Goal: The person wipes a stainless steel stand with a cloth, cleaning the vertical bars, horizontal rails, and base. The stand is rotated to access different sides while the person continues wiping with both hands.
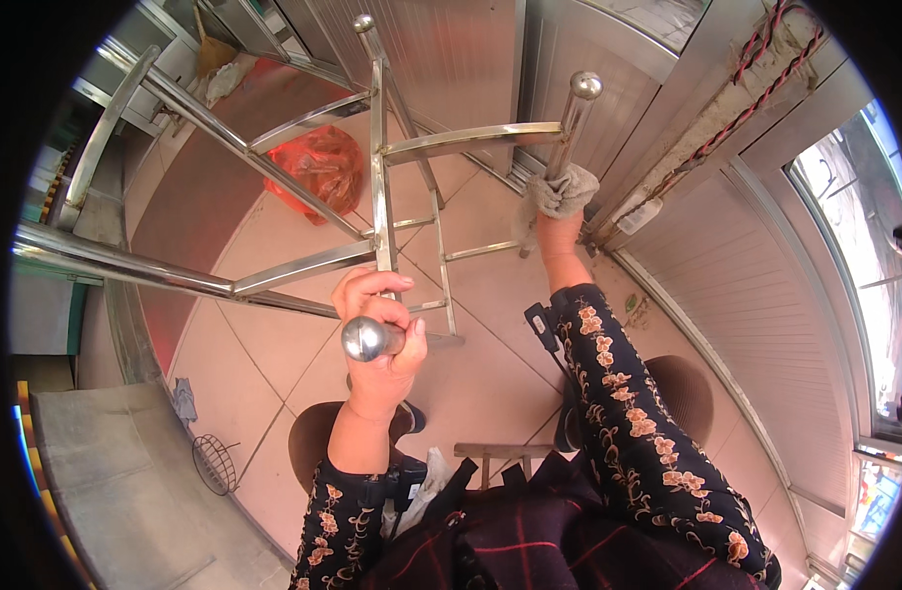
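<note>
A shiny stainless-steel tubular frame (379,158) with curved crossbars and ball-ended posts fills the space before me. My left hand (381,317) is wrapped around its near post, just below the round ball end (364,338). At the right, my right hand (561,214) presses a damp-looking grey cloth (561,190) around another post (571,129), below that post's ball cap. The cloth covers most of the fingers. Thinner crossbars of the frame reach down towards the tiled floor (266,354).
A red plastic bag (318,173) lies on the floor behind the frame. Panelled walls (716,251) with twisted wires (705,151) stand close on the right. A wire basket (215,464) and a grey sheet-covered surface (141,479) are at lower left. A broom (211,51) leans at the back.
</note>
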{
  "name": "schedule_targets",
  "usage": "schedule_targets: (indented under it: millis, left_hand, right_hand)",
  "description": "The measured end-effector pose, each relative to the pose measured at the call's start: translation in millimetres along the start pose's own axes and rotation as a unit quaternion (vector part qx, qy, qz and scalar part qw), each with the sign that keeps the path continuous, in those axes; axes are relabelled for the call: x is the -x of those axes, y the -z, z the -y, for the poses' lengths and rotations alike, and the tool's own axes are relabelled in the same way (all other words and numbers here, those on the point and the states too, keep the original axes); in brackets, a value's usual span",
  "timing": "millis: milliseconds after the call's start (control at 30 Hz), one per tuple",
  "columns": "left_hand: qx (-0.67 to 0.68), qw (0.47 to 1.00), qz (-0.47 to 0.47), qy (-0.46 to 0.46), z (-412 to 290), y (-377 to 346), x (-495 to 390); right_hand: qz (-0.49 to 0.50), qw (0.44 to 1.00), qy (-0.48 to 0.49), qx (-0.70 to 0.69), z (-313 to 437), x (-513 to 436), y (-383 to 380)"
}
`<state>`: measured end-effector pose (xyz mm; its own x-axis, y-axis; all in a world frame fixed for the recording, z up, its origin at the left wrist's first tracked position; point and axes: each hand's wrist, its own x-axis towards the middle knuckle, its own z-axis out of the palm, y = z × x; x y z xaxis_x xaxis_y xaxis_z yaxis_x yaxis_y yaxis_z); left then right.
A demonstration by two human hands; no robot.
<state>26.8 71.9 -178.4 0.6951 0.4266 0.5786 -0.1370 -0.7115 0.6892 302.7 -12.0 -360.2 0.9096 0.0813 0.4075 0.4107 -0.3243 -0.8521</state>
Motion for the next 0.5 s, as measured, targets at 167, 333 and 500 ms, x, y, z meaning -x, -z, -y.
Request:
schedule_targets:
  millis: [167, 333, 500]
  left_hand:
    - [0.011, 1.0, -0.011, 0.0, 0, 3, -1]
    - [0.03, 0.999, -0.002, 0.04, 4, 5, 5]
    - [-0.011, 1.0, 0.008, 0.003, 5, 5, 3]
  right_hand:
    - [0.089, 0.993, -0.071, -0.031, 21, 0, 19]
    - [0.102, 0.983, 0.023, -0.15, 49, -43, 36]
    - [0.123, 0.983, -0.04, -0.126, 28, -44, 16]
